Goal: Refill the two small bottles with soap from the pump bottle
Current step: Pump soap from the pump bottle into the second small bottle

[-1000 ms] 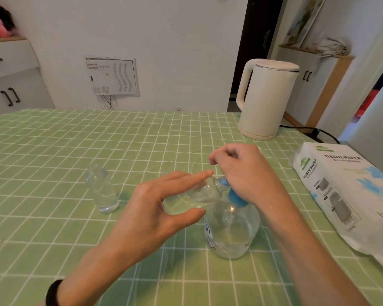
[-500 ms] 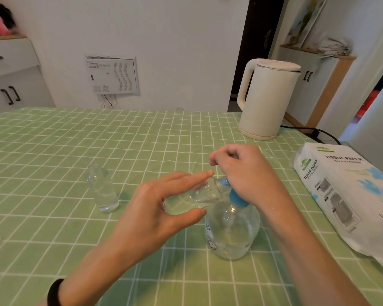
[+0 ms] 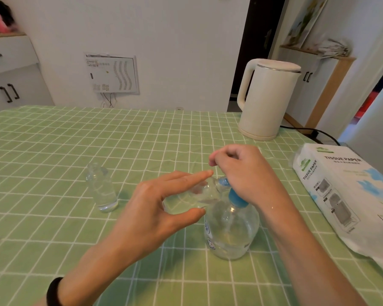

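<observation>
A round clear pump bottle (image 3: 231, 230) with a blue pump head stands on the green checked tablecloth. My right hand (image 3: 241, 171) rests on top of the pump head, fingers curled over it. My left hand (image 3: 161, 208) holds a small clear bottle (image 3: 205, 193) tilted on its side between thumb and fingers, its mouth at the blue nozzle. A second small clear bottle (image 3: 101, 187) stands upright and uncapped to the left, apart from both hands.
A white electric kettle (image 3: 266, 99) stands at the table's far right with its cord trailing off. A pack of tissue paper (image 3: 349, 195) lies along the right edge. White cabinets stand behind the table at left and right.
</observation>
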`<state>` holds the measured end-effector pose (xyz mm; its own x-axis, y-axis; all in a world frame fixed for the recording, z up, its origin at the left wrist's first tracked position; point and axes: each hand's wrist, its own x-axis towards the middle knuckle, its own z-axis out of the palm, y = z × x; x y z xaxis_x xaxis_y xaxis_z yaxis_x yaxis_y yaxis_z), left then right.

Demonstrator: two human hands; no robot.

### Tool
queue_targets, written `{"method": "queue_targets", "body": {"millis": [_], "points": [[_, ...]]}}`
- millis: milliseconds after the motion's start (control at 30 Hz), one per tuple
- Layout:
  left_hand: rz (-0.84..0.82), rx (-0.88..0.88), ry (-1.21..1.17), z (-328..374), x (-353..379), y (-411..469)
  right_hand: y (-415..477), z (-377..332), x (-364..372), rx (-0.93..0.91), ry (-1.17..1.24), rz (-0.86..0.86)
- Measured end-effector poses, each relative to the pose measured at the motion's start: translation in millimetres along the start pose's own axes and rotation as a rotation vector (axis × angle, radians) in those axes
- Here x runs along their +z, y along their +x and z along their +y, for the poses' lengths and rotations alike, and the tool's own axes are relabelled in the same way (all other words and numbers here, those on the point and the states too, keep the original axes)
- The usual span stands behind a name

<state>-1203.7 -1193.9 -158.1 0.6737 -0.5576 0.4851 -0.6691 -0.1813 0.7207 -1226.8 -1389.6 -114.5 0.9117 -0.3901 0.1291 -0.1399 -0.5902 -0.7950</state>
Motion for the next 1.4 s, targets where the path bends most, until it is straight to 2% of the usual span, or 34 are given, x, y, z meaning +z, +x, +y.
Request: {"method": "queue_targets", "body": {"millis": [333, 567, 867, 1167, 1400], "points": [[0.004, 0.016, -0.014, 2.9, -0.7, -0.3, -0.6, -1.7, -1.4, -0.069, -0.019, 0.041], [0.008, -0.009, -0.013, -0.3, 0.6, 0.1, 0.2, -2.7, 0.6, 0.002, -0.001, -0.005], [0.007, 0.01, -0.011, 5.5, -1.7, -0.2, -0.3, -4.9, -1.2, -0.073, -0.041, 0.034], [0.0, -0.019, -0.008, 4.6, -0.8, 0.1, 0.3, -2.1, 0.1, 0.0, 0.015, -0.018], [0.0, 0.002, -0.007, 7.7, -2.4, 0.3, -0.5, -4.8, -1.4, -0.086, -0.044, 0.045]]}}
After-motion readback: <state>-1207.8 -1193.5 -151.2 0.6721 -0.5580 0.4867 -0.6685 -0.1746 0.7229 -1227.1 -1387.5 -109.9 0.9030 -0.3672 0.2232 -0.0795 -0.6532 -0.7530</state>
